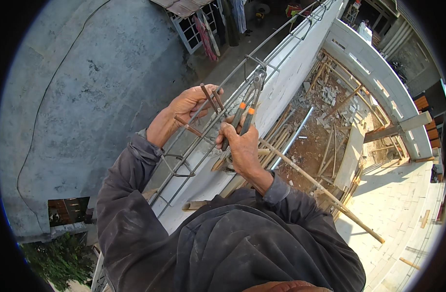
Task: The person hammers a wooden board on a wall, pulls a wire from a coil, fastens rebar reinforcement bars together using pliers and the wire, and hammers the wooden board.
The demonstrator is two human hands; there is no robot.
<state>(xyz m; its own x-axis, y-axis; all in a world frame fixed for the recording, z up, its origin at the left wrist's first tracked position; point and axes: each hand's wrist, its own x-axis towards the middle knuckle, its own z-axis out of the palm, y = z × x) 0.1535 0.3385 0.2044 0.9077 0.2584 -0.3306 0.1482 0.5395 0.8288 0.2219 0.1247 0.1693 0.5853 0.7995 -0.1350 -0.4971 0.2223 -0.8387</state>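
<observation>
Pincers (250,112) sit in the right hand (241,146), which is closed around the handles above the white wall (291,82), their head beside a stirrup of the rebar cage (256,61). The left hand (186,103) curls among the bars; rusty stubs (208,97) partly screen its fingers, so I can't tell whether it grips. The walled room (378,73) holds rubble (330,96), poles (321,191) and a pale pipe (292,138). A dark sleeve (125,199) hides the cage's near end.

Partly hidden at my work
My right hand (242,146) covers part of the pliers (251,111); what lies in their jaws is too small to tell. My jacket (218,243) hides the cage's (256,60) near end.
</observation>
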